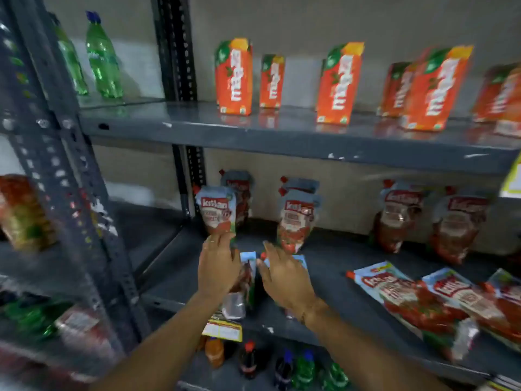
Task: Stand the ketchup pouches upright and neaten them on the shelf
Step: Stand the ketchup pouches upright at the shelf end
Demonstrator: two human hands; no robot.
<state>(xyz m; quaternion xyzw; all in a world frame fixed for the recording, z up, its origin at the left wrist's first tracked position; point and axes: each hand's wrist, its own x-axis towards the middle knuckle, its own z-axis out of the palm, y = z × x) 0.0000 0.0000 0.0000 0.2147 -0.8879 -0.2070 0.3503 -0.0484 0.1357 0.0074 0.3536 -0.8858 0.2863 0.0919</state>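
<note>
Ketchup pouches fill the middle grey shelf point(332, 258). Several stand upright along the back: one point(216, 211) at the left, another point(296, 221) beside it, each with a pouch behind, and two point(397, 215) point(459, 225) further right. My left hand point(217, 268) has its fingertips closed on the base of the left upright pouch. A pouch point(247, 277) lies on its edge between my hands. My right hand point(284, 277) rests palm down, fingers apart, on a flat pouch point(301, 260) that is mostly hidden. Three more pouches point(406, 297) point(465, 294) point(507, 294) lie flat at the right front.
Orange juice cartons point(234, 77) stand on the shelf above. Green bottles point(103, 57) are on the upper left shelf. Soda bottles point(249, 359) sit on the shelf below, under a yellow price tag point(222, 330). A perforated steel post point(64, 170) rises at the left.
</note>
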